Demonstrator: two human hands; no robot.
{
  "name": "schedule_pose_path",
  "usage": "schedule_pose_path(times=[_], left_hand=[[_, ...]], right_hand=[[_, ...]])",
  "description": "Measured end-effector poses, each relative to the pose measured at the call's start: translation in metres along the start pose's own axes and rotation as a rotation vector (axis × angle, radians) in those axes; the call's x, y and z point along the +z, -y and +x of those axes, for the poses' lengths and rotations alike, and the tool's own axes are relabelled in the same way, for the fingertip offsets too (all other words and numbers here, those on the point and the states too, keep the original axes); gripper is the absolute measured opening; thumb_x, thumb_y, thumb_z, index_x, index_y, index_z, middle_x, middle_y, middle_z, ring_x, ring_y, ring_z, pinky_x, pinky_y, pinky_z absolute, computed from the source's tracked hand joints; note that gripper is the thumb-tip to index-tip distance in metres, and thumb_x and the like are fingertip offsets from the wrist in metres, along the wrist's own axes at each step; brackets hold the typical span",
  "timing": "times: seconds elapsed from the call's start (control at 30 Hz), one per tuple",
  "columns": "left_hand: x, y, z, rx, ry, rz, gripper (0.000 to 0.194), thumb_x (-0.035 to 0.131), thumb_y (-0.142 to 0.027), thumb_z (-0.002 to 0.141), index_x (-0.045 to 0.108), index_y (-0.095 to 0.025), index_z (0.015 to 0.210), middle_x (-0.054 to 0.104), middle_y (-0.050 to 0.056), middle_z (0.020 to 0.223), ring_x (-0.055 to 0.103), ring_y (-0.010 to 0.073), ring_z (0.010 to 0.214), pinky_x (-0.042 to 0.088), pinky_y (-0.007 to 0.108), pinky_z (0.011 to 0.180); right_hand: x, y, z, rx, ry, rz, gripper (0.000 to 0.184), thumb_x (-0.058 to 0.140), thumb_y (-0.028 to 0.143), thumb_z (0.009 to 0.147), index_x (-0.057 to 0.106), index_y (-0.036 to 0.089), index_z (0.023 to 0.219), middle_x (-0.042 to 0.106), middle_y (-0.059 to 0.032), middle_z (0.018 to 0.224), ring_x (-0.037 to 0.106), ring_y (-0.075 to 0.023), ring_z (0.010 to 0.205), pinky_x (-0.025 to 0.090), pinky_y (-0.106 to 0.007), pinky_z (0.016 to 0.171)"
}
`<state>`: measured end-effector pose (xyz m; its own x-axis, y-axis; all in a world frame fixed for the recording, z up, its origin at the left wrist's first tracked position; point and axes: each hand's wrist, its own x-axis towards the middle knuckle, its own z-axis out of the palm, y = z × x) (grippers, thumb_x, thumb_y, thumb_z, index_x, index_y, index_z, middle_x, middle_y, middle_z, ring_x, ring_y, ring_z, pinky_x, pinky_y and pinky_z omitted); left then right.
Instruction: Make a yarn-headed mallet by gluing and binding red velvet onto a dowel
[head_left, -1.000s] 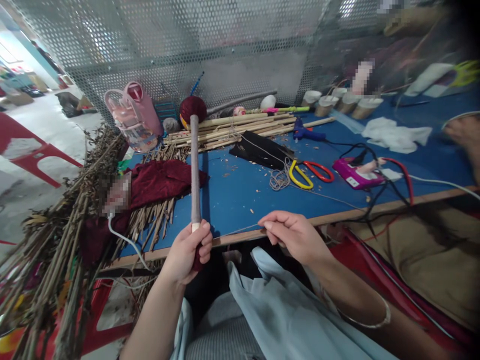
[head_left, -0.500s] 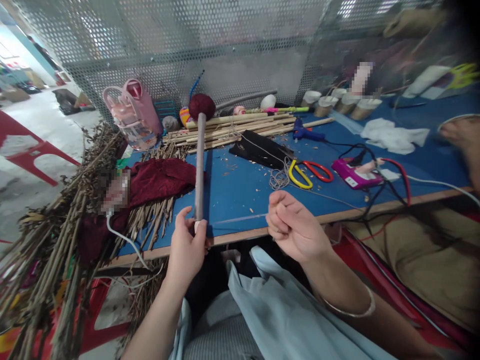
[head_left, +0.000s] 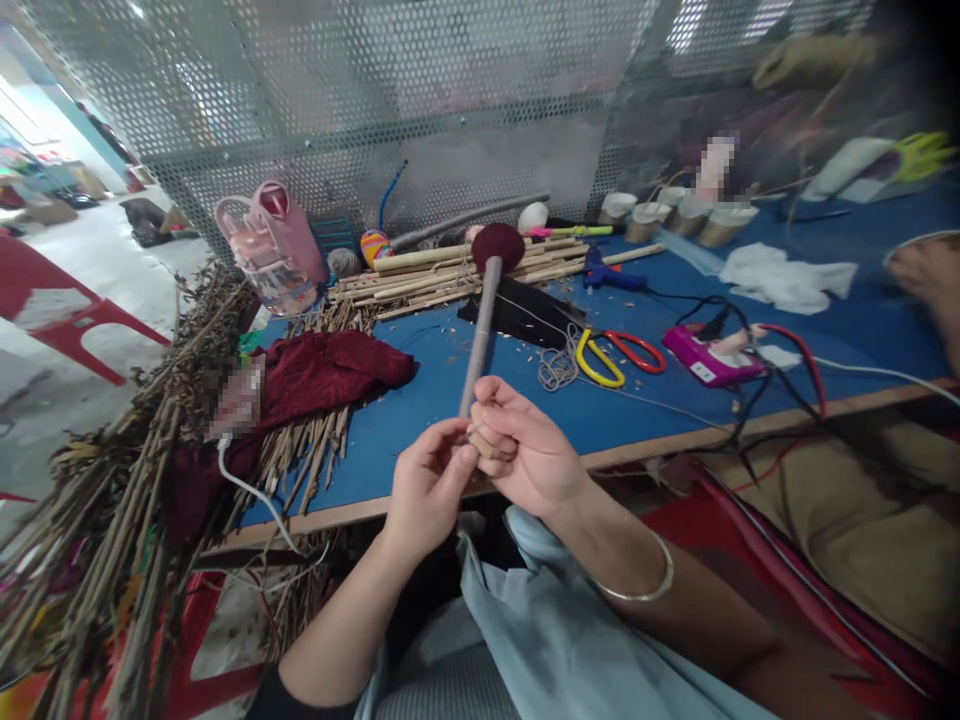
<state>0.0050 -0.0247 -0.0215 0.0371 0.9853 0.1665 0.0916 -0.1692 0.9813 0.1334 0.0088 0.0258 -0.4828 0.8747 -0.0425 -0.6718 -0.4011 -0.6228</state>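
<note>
Stick (head_left: 480, 335): grey, slanting up and away over the blue table (head_left: 435, 370); near end inside your fingers, far end carrying the dark red ball (head_left: 499, 247)
Thread (head_left: 559, 368): grey tangle just beside the scissors (head_left: 611, 338); strand at your fingers too small to follow
Left hand (head_left: 427, 485): pinching the stick's near end, thumb and fingers closed
Right hand (head_left: 532, 450): curled closed against the same end; likely gripping thread, but the contact is hidden
Changed: your right hand has come in from well apart to touch your left; stick has swung to your right, ball now in front of the pale sticks (head_left: 420, 275)
Meaning: no taut strand shows between your hands; both now work at the one end, judging by the pose
</note>
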Motion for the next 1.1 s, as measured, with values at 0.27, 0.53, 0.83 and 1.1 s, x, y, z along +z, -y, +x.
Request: schedule_pose_path(times=[0.27, 0.53, 0.83, 1.1], left_hand=[[0.008, 0.020, 0.006, -0.026, -0.020, 0.226, 0.019, 0.055, -0.033, 0.085, 0.061, -0.016, 0.082, 0.052, -0.002, 0.064, 0.045, 0.0091, 0.058, 0.038, 0.021, 0.058], [0.012, 0.012, 0.014, -0.136, -0.059, 0.227, 0.029, 0.057, -0.037, 0.084, 0.055, -0.017, 0.104, 0.052, -0.004, 0.064, 0.045, 0.0096, 0.054, 0.039, 0.022, 0.055], [0.013, 0.010, 0.006, 0.048, 0.097, 0.745, 0.049, 0.059, -0.016, 0.073, 0.047, -0.019, 0.121, 0.062, 0.011, 0.108, 0.057, 0.0274, 0.099, 0.043, 0.045, 0.085], [0.016, 0.024, -0.005, -0.018, -0.139, 0.417, 0.026, 0.054, -0.026, 0.081, 0.052, -0.020, 0.107, 0.065, 0.010, 0.093, 0.062, 0.0237, 0.083, 0.048, 0.036, 0.072]], right_hand=[[-0.037, -0.003, 0.020, 0.030, -0.075, 0.008, 0.026, 0.063, 0.014, 0.068, 0.045, 0.021, 0.086, 0.029, 0.0120, 0.046, 0.013, -0.0044, 0.041, 0.009, -0.015, 0.037], [-0.053, -0.003, 0.033, 0.093, -0.102, 0.082, 0.028, 0.061, 0.012, 0.067, 0.045, 0.021, 0.088, 0.029, 0.0124, 0.045, 0.013, -0.0047, 0.040, 0.011, -0.015, 0.037], [-0.043, -0.010, 0.026, 0.065, -0.189, -0.253, 0.019, 0.059, 0.022, 0.070, 0.044, 0.020, 0.082, 0.027, 0.0135, 0.043, 0.012, -0.0030, 0.039, 0.008, -0.015, 0.037], [-0.034, -0.016, 0.029, 0.002, -0.089, -0.191, 0.019, 0.060, 0.017, 0.063, 0.045, 0.019, 0.076, 0.029, 0.0133, 0.044, 0.012, -0.0014, 0.037, 0.007, -0.017, 0.036]])
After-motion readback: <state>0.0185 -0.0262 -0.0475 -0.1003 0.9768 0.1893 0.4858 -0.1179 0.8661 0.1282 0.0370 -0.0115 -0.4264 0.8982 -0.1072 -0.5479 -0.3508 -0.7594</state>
